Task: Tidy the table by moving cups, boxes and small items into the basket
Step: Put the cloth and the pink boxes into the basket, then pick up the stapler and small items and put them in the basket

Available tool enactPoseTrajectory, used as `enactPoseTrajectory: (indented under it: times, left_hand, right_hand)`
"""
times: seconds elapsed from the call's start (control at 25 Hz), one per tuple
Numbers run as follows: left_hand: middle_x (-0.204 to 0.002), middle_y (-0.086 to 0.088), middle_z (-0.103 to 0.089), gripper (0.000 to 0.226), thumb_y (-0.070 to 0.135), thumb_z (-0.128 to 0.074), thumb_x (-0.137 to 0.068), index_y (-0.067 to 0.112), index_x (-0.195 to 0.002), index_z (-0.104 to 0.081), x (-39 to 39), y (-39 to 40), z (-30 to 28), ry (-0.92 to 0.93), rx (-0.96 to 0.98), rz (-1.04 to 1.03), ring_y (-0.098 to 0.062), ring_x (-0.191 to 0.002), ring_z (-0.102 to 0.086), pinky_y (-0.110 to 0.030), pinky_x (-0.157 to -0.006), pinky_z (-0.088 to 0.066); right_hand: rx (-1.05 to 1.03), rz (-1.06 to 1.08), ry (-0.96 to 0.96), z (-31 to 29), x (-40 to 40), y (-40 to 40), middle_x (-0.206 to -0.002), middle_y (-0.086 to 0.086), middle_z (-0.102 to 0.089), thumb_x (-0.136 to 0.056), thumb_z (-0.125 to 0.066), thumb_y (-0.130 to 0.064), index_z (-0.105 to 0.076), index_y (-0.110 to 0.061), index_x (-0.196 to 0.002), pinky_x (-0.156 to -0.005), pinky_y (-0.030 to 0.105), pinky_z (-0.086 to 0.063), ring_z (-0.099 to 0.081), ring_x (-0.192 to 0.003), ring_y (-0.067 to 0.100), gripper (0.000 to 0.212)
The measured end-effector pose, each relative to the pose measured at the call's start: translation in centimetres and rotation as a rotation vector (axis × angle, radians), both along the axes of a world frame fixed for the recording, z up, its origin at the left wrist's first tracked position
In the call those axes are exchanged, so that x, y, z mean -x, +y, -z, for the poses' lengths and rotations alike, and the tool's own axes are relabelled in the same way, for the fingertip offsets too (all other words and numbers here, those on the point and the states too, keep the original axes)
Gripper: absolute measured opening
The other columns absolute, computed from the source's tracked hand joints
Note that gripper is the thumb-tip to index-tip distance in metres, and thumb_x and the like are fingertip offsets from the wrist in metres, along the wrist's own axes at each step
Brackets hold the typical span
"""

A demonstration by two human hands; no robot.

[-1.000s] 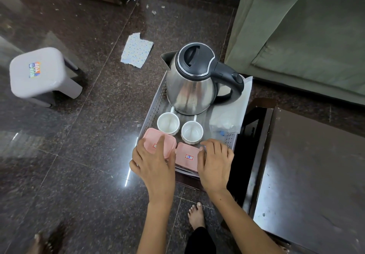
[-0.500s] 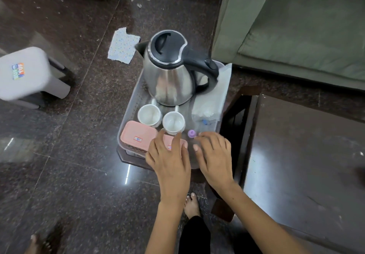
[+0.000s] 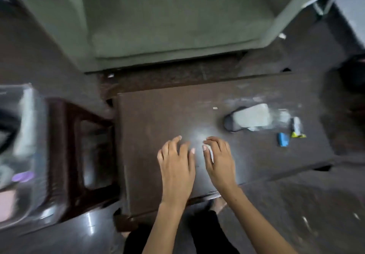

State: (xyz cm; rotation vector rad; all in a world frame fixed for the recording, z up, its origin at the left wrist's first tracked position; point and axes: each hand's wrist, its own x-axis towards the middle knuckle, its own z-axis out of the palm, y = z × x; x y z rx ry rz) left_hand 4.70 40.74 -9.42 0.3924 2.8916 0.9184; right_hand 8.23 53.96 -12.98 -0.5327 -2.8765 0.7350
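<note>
Both hands, left point(image 3: 177, 166) and right point(image 3: 219, 163), are held over the dark counter point(image 3: 158, 119), each grip apart and empty. Small items point(image 3: 283, 139) are seen at 2 o'clock, the blurred basket point(image 3: 25, 155) at 9 o'clock.

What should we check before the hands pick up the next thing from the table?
1. Left hand empty: ok, fingers spread, nothing in its grip.
2. Right hand empty: ok, open above the table.
3. Things still to tidy: not ok, a small blue item, a yellow-tipped item and a grey-and-white object lie at the table's right end.
4. Path to them: ok, bare tabletop between the hands and the items.
5. Basket close by: ok, at the left edge, though blurred.
6. Room left in the basket: cannot tell, too blurred.
</note>
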Motion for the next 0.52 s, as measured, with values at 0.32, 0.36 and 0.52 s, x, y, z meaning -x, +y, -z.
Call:
enactPoseTrajectory:
  times: [0.32,0.36,0.52]
  left_hand:
    - [-0.112,-0.003,-0.062,0.026,0.03,-0.042,-0.09,0.021,-0.1,-0.064,-6.5,25.3,2.6,-0.037,-0.08,0.272,-0.021,-0.106,-0.051,-0.031,-0.088,-0.032]
    - [-0.113,-0.003,-0.062,0.027,0.031,-0.042,-0.09,0.02,-0.101,-0.064,-6.8,27.2,3.1,-0.036,-0.065,0.282,-0.021,-0.105,-0.052,-0.032,-0.087,-0.032]
    - [-0.113,-0.005,-0.063,0.029,0.031,-0.041,-0.089,0.019,-0.1,-0.064,-7.1,31.9,4.9,-0.048,-0.015,0.3,-0.023,-0.105,-0.051,-0.033,-0.086,-0.031]
  right_hand:
    - [-0.127,0.272,-0.2,2.4,-8.1,25.8,-0.108,0.001,-0.058,-0.095,-0.044,-0.027,-0.061,-0.015,-0.099,-0.064,0.032,-0.051,-0.05,-0.101,0.021,0.02]
    - [-0.112,0.301,-0.253,3.1,-8.4,28.1,-0.11,0.004,-0.057,-0.095,-0.047,-0.023,-0.06,-0.013,-0.103,-0.066,0.035,-0.05,-0.051,-0.103,0.025,0.018]
    - [-0.029,0.33,-0.471,5.7,-7.2,33.7,-0.126,0.007,-0.046,-0.094,-0.048,-0.022,-0.05,-0.018,-0.124,-0.074,0.041,-0.051,-0.047,-0.114,0.028,0.031]
